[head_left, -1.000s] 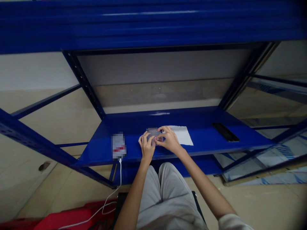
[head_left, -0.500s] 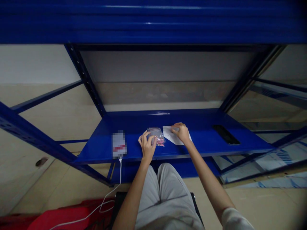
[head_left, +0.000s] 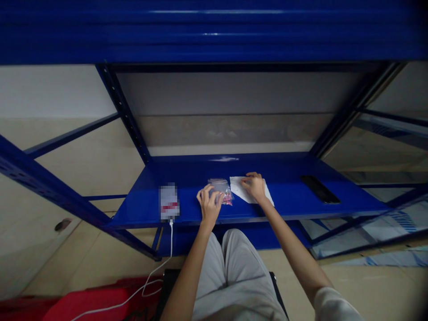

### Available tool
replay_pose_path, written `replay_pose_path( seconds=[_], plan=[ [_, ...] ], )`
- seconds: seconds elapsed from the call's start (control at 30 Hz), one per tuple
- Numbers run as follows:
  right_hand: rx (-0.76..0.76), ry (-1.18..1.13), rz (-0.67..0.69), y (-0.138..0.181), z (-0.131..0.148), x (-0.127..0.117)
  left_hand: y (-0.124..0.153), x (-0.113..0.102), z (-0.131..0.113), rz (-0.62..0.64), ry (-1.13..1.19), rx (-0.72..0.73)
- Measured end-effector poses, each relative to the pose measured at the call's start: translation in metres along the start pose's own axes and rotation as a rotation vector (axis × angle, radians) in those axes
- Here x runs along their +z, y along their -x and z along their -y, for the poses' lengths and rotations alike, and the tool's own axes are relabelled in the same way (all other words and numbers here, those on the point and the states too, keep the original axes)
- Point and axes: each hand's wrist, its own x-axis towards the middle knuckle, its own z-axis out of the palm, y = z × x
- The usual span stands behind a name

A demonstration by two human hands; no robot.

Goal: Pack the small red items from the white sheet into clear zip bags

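On the blue shelf board lies a small clear zip bag [head_left: 227, 195] with small pink and red pieces inside. My left hand [head_left: 210, 204] is at the bag's left side, its fingers curled and the thumb against the plastic. To the right is a white sheet of paper [head_left: 239, 187], flat on the board and turned at an angle. Over this sheet my right hand [head_left: 256, 186] is bent, thumb and forefinger pinched together. Whatever may be between those fingertips is too small to make out.
A pixelated white device with a red band [head_left: 169, 203] lies to the left, with a white cable [head_left: 171, 243] running down from it. On the right lies a black phone [head_left: 320, 189]. Blue shelf posts [head_left: 123, 111] stand at both sides, and a blue beam [head_left: 214, 35] crosses above.
The whole view has shifted slightly, so everything appears a little further right. Both hands keep nearly the same pose at the bag and the paper.
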Motion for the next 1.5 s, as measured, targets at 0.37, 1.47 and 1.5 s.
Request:
replay_pose_path(
  seconds=[0.37,1.47,1.5],
  plan=[
    [-0.368,-0.345,0.119,0.05,0.077,-0.016,0.001,0.0,0.004,0.06,0.002,0.015],
    [0.297,0.163,-0.114,0.001,-0.002,0.014,-0.001,0.001,0.001,-0.012,0.038,0.004],
    [0.286,0.122,-0.122,0.001,0.001,0.012,-0.001,0.001,0.001,-0.011,0.036,0.001]
  ],
)
